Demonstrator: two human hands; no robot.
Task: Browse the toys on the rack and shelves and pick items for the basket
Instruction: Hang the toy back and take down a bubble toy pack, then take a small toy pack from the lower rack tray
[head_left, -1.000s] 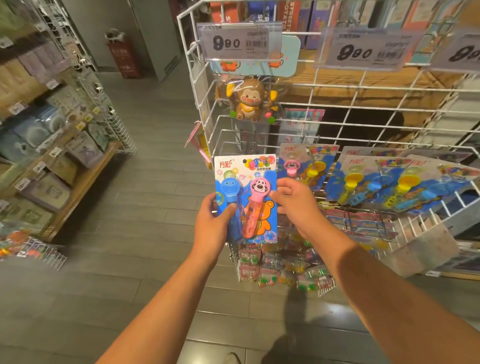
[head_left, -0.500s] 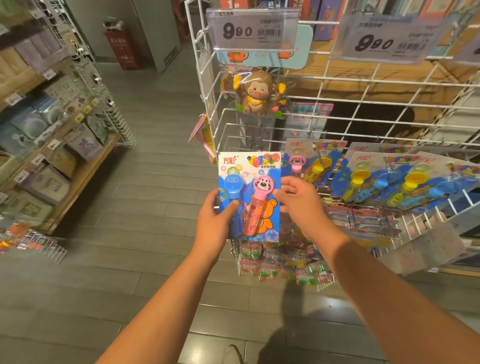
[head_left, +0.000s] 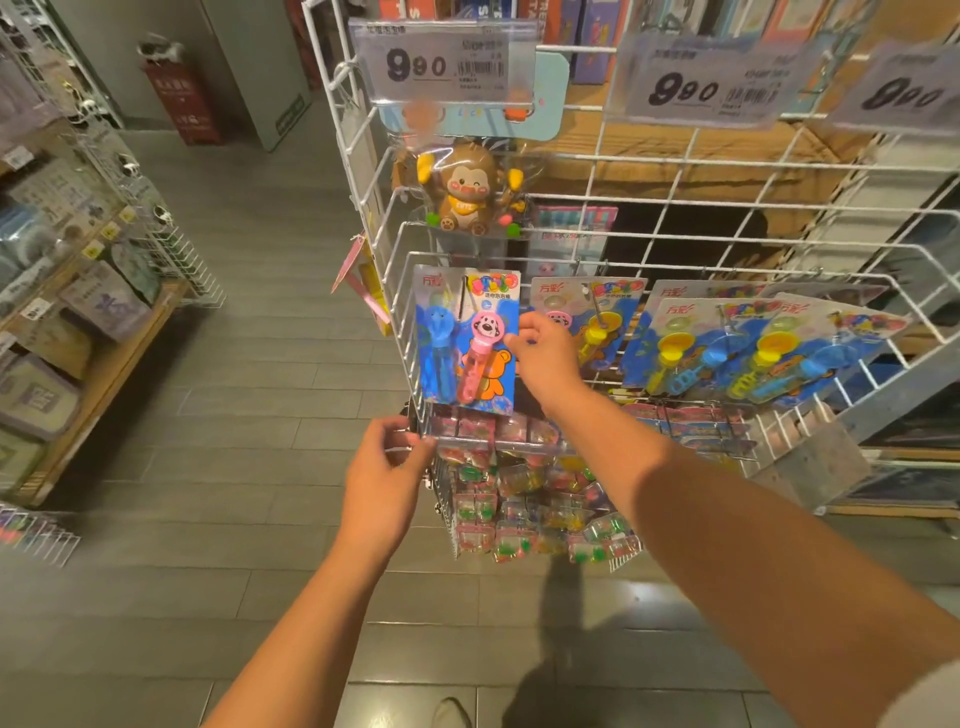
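A blue card with a blue and a pink bubble wand (head_left: 467, 343) hangs at the left end of the white wire rack (head_left: 399, 291), behind its front wires. My right hand (head_left: 545, 364) pinches the card's right edge. Lower down, my left hand (head_left: 384, 467) holds nothing; its loosely curled fingers are at the rack's front bottom corner. No basket is in view.
More bubble wand cards (head_left: 727, 353) hang to the right. A brown monkey toy (head_left: 467, 192) hangs above, under a 9.90 price tag (head_left: 441, 62). Small toy packets (head_left: 519, 509) hang below. Wooden shelves (head_left: 78, 332) line the left; grey floor lies between.
My left hand has let go of the card and dropped to the rack's bottom corner. My right hand has moved the card up and back onto the rack.
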